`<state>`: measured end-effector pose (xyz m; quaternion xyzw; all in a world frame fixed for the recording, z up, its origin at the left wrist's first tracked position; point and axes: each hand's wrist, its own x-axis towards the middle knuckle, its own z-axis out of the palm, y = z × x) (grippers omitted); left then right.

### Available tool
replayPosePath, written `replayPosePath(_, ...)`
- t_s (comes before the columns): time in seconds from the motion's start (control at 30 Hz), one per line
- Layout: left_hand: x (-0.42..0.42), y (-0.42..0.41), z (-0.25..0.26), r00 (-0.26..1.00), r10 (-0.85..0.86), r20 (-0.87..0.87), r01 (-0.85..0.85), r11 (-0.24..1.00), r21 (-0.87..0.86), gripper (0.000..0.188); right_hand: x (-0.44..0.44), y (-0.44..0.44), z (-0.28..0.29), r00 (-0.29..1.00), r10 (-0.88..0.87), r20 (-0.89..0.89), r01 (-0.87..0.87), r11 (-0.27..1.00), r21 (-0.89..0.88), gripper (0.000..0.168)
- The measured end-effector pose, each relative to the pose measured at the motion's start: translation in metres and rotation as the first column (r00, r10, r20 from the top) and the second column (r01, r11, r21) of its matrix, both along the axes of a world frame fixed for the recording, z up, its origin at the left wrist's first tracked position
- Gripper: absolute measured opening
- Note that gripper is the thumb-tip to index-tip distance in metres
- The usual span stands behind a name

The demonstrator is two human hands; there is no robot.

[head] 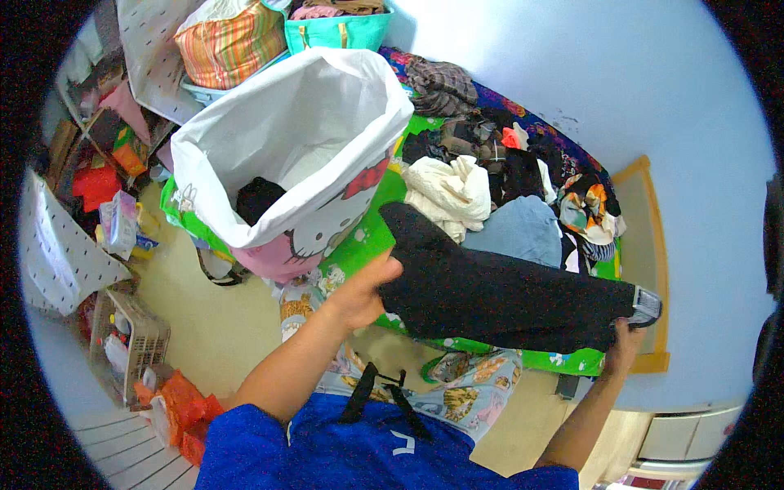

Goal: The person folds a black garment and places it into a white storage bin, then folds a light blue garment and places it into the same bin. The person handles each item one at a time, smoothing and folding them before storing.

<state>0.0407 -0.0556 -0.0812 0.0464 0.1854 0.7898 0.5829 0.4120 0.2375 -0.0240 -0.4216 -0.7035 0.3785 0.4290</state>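
Observation:
A black garment (502, 282) is stretched out sideways in front of me, held at both ends. My left hand (366, 288) grips its left edge, with the fingers mostly hidden by the cloth. At the right end my right hand (628, 337) holds it beside a shiny grey-and-clear piece (646, 306) whose kind I cannot tell. Just beyond the garment lie a crumpled cream cloth (450, 190) and a light blue garment (517, 233). Left of these, a large white fabric bag (239, 98) with a cartoon cat print stands wide-mouthed, and a dark cloth (260, 199) is inside it.
Mixed clothes (490, 144) pile along the wall on a green printed mat (355, 251). An orange striped bag (236, 46) and a turquoise basket (343, 32) stand behind. To the left are a plastic crate (147, 337), orange plastic bags (184, 413) and cluttered shelves (92, 138).

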Motion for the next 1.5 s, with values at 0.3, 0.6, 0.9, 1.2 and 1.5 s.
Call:
replayPosePath(0.3, -0.004, 0.017, 0.024, 0.978, 0.005, -0.21, -0.006, 1.0, -0.005, 0.053, -0.03, -0.022, -0.044, 0.993, 0.044, 0.107, -0.027, 0.987, -0.155, 0.026)
replayPosePath(0.6, 0.021, 0.056, 0.031, 0.356, -0.293, -0.887, 0.244, 0.946, -0.215, 0.035, -0.133, -0.073, -0.011, 0.671, 0.717, -0.189, -0.737, 0.616, -0.277, 0.086)
replayPosePath(0.9, 0.001, 0.048, 0.058, 0.282, -0.296, -0.913, 0.024, 0.953, -0.302, 0.017, -0.187, -0.086, -0.037, 0.753, 0.597, -0.278, -0.653, 0.732, -0.194, 0.017)
replayPosePath(1.2, 0.002, 0.048, 0.06, 0.573, -0.234, -0.785, 0.001, 0.959, -0.284, 0.017, -0.185, -0.083, 0.001, 0.647, 0.285, -0.707, -0.697, 0.597, -0.397, 0.009)
replayPosePath(1.5, 0.049, 0.08, 0.085, -0.597, -0.028, -0.802, -0.153, 0.985, 0.079, 0.048, -0.193, -0.091, 0.015, 0.702, 0.348, -0.621, -0.627, 0.716, -0.308, 0.012)
